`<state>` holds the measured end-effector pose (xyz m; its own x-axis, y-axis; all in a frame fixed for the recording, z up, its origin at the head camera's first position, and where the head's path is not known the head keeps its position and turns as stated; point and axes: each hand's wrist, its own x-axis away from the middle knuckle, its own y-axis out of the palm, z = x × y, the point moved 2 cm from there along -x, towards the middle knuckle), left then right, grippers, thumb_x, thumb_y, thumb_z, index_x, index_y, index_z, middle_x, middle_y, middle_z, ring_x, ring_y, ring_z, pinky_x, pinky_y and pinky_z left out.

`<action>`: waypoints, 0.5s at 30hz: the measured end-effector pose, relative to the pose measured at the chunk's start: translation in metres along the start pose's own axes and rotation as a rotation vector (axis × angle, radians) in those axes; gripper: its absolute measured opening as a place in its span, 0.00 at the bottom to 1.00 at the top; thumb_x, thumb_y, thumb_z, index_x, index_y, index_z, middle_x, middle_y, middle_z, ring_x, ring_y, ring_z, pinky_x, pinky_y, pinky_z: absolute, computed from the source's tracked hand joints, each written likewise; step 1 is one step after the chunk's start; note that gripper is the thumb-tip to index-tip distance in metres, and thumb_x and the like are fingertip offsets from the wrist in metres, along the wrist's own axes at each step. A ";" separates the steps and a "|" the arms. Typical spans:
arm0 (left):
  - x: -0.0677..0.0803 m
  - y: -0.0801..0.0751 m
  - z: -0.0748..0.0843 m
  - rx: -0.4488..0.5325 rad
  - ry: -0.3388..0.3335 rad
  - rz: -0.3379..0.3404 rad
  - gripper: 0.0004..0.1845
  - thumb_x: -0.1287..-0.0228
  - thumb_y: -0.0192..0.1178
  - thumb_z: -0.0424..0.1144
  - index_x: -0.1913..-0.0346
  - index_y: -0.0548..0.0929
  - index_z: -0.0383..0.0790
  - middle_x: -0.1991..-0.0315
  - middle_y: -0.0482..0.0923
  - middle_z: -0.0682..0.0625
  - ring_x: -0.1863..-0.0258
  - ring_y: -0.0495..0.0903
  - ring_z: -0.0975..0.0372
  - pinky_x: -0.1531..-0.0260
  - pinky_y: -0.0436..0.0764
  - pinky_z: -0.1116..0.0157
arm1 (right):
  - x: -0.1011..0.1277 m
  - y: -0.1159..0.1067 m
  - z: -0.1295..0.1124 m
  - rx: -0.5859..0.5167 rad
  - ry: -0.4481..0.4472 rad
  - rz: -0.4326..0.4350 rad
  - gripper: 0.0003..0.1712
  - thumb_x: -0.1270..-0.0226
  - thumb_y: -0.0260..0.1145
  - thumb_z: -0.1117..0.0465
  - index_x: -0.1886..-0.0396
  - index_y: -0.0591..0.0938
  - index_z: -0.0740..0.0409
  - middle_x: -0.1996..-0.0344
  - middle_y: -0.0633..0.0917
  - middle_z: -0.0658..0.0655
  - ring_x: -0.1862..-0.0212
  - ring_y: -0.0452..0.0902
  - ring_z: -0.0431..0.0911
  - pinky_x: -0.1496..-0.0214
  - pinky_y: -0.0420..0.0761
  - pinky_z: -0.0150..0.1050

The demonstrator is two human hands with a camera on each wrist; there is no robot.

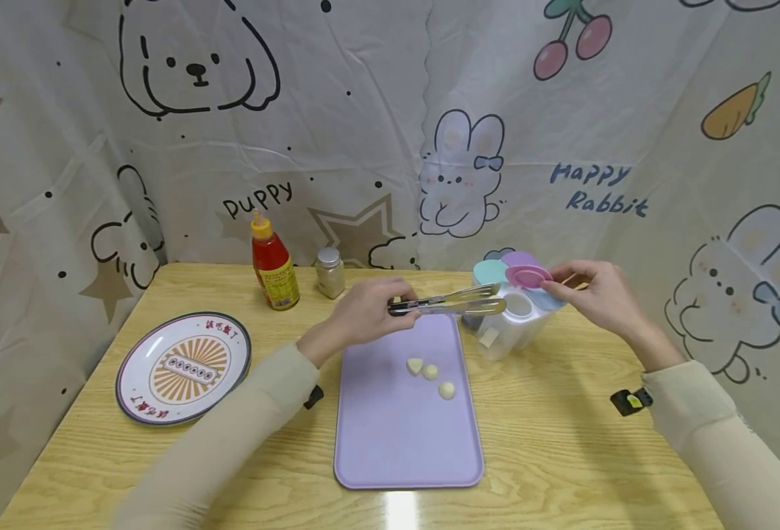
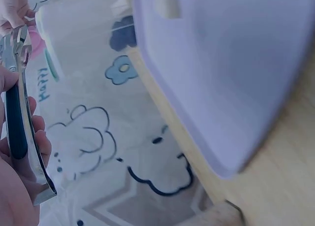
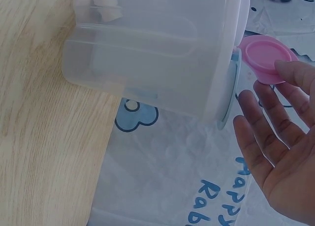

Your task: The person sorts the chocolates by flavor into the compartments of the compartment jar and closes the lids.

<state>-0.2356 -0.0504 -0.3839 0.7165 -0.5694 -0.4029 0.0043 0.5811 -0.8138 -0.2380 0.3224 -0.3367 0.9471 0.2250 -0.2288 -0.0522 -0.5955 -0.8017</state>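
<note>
My left hand [image 1: 373, 313] grips a pair of metal tongs [image 1: 479, 307] with dark handle grips. The tongs' tips point right, beside the open round mouth of a translucent divided container [image 1: 512, 340]. Nothing shows between the tips. With thumb and forefinger, my right hand [image 1: 595, 294] pinches the raised pink lid [image 1: 527, 277] of that container; its other fingers spread loosely in the right wrist view. Through the container's wall a pale chunk [image 3: 107, 4] is visible. Below the tongs, a purple tray [image 1: 403, 442] carries 3 small pale pieces [image 1: 430, 372], perhaps garlic.
A patterned plate [image 1: 132, 368] lies at the left of the wooden table [image 1: 562, 456]. Behind the tray stand a red sauce bottle [image 1: 274, 272] with a yellow cap and a small shaker jar [image 1: 330, 276]. A printed cloth [image 1: 363, 132] hangs along the table's back.
</note>
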 end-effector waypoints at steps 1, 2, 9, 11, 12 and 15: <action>-0.005 0.000 0.002 -0.003 0.008 -0.001 0.07 0.34 0.70 0.44 0.59 0.87 0.45 0.63 0.86 0.52 0.71 0.75 0.65 0.71 0.71 0.72 | 0.000 0.000 0.000 -0.001 -0.003 0.001 0.13 0.28 0.73 0.56 0.52 0.89 0.60 0.57 0.91 0.64 0.63 0.79 0.29 0.64 0.81 0.27; -0.009 0.001 0.004 -0.011 0.013 -0.002 0.07 0.34 0.69 0.44 0.59 0.87 0.45 0.62 0.86 0.53 0.71 0.75 0.65 0.70 0.71 0.71 | 0.000 0.000 0.000 -0.003 -0.005 0.001 0.13 0.28 0.73 0.56 0.52 0.89 0.61 0.57 0.91 0.64 0.63 0.79 0.29 0.64 0.81 0.27; -0.031 0.007 0.013 -0.044 -0.012 -0.048 0.07 0.31 0.67 0.46 0.58 0.87 0.47 0.60 0.85 0.53 0.69 0.74 0.64 0.67 0.71 0.68 | -0.001 0.001 0.000 -0.001 -0.009 0.002 0.13 0.28 0.73 0.57 0.52 0.89 0.61 0.57 0.91 0.64 0.63 0.78 0.29 0.64 0.81 0.28; -0.035 0.009 0.015 -0.054 -0.008 -0.059 0.08 0.30 0.67 0.46 0.57 0.87 0.47 0.59 0.86 0.53 0.69 0.74 0.64 0.66 0.72 0.68 | -0.001 0.001 0.000 0.000 -0.010 0.004 0.12 0.28 0.73 0.57 0.52 0.89 0.61 0.57 0.91 0.64 0.63 0.78 0.29 0.64 0.81 0.28; -0.036 0.010 0.015 -0.058 -0.005 -0.064 0.08 0.30 0.67 0.46 0.57 0.87 0.47 0.58 0.86 0.53 0.68 0.74 0.64 0.65 0.72 0.68 | -0.001 0.001 0.000 0.000 -0.012 0.004 0.12 0.28 0.73 0.58 0.52 0.89 0.61 0.57 0.91 0.64 0.63 0.78 0.29 0.64 0.81 0.28; -0.040 0.013 0.016 -0.062 -0.002 -0.075 0.07 0.31 0.67 0.46 0.58 0.87 0.47 0.59 0.86 0.53 0.68 0.74 0.64 0.67 0.71 0.69 | -0.001 0.000 -0.001 0.000 -0.013 0.006 0.12 0.28 0.73 0.58 0.52 0.89 0.61 0.57 0.91 0.64 0.63 0.78 0.29 0.64 0.81 0.28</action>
<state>-0.2530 -0.0108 -0.3717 0.7173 -0.6088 -0.3389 0.0146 0.4995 -0.8662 -0.2385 0.3218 -0.3363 0.9427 0.2314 -0.2403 -0.0575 -0.5969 -0.8003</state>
